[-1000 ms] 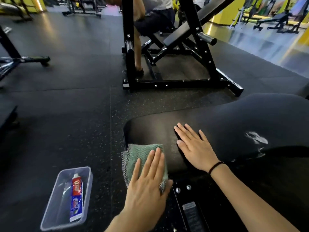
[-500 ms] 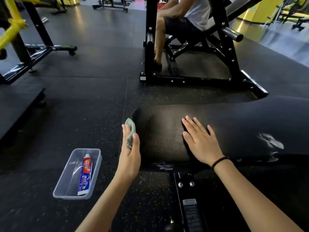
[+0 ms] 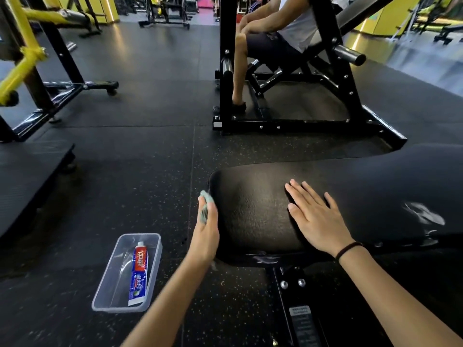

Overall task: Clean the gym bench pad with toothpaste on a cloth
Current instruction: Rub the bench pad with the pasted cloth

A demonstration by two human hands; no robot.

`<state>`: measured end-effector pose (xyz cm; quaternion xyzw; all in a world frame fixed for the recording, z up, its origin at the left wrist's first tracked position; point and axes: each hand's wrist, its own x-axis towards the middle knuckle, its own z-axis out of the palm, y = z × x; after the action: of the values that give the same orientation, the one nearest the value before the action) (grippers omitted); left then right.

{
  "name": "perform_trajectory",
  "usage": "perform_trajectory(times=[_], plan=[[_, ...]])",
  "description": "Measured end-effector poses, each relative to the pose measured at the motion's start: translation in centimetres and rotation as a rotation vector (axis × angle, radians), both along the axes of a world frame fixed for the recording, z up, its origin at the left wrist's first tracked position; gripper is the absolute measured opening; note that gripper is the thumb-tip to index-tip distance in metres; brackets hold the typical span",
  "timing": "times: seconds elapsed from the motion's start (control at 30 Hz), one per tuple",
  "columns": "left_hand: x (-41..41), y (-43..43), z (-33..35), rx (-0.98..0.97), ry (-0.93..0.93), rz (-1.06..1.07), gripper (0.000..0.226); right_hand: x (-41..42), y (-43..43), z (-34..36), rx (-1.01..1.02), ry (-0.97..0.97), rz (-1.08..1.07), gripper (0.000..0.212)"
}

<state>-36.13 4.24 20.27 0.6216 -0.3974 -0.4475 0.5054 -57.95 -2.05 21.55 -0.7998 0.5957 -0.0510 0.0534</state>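
Bench pad (image 3: 253, 211): wiping has moved from its top near corner, a second ago, to its left end face. White smears (image 3: 423, 214) lie far right of the right fingers, likely unwiped.

Right hand (image 3: 318, 219): unchanged, flat on the pad, fingers slightly apart.

Left hand (image 3: 206, 234): now edge-on, fingers together and straight, pressing the cloth (image 3: 206, 196) against the end face.

Plastic tray (image 3: 112, 284): on the floor, left of and nearer than the left fingers.

Toothpaste tube (image 3: 139, 274): in the tray, red-and-blue, white Chinese characters, blurred.

Frame label (image 3: 302, 319): illegible.
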Motion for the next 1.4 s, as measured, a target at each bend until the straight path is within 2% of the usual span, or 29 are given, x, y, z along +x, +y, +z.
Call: perform_trajectory(times=[0.1, 0.2, 0.27, 0.43, 0.57, 0.73, 0.9, 0.97, 1.03, 1.07, 1.13, 1.23, 1.33, 1.4], plan=[[2.5, -6.1, 0.2, 0.069, -0.124, -0.092, 0.065, 0.0, 0.0, -0.1, 0.004, -0.015, 0.0, 0.079], [4.6, -11.2, 0.3, 0.125, -0.142, -0.202, 0.063, 0.0, 0.0, -0.1, 0.001, -0.015, -0.005, 0.077], [5.0, -11.8, 0.9, 0.115, -0.154, -0.27, 0.058, 0.0, -0.2, -0.1, -0.009, -0.024, -0.01, 0.077], [4.2, -7.9, 0.0, -0.052, -0.244, -0.279, 0.053, -0.1, -0.2, -0.1, -0.003, -0.047, -0.015, 0.074], [3.4, -3.3, -1.2, -0.126, -0.174, -0.324, 0.063, 0.0, -0.2, 0.0, 0.012, -0.024, -0.03, 0.05], [2.3, 1.6, -1.8, -0.201, -0.122, -0.368, 0.074, 0.1, 0.0, 0.2, 0.013, -0.029, -0.028, 0.049], [2.1, 4.5, -0.3, -0.19, -0.122, -0.417, 0.06, 0.6, 0.3, 1.1, 0.054, -0.05, -0.033, 0.049], [3.0, 4.6, 1.1, -0.087, -0.018, -0.423, 0.065, 1.7, 0.8, 1.9, 0.056, -0.176, -0.045, 0.048], [4.0, 4.0, 2.9, 0.083, 0.256, -0.344, 0.072, 3.3, 1.7, 2.8, 0.028, -0.34, -0.023, 0.044], [4.7, 3.4, 4.0, 0.127, 0.404, -0.276, 0.064, 4.3, 2.2, 3.6, -0.009, -0.419, 0.0, 0.04], [5.5, 2.0, 6.1, 0.132, 0.545, -0.125, 0.05, 6.2, 3.3, 5.3, -0.089, -0.557, 0.07, 0.03], [6.1, -0.2, 8.7, 0.027, 0.642, -0.048, 0.049, 8.7, 5.3, 8.2, -0.187, -0.717, 0.214, 0.021], [5.8, -1.3, 10.8, 0.046, 0.823, -0.12, 0.057, 10.1, 7.1, 10.4, -0.276, -0.727, 0.333, 0.025], [4.9, -1.3, 11.6, 0.086, 0.906, -0.193, 0.063, 10.3, 7.6, 10.6, -0.328, -0.607, 0.387, 0.034]])
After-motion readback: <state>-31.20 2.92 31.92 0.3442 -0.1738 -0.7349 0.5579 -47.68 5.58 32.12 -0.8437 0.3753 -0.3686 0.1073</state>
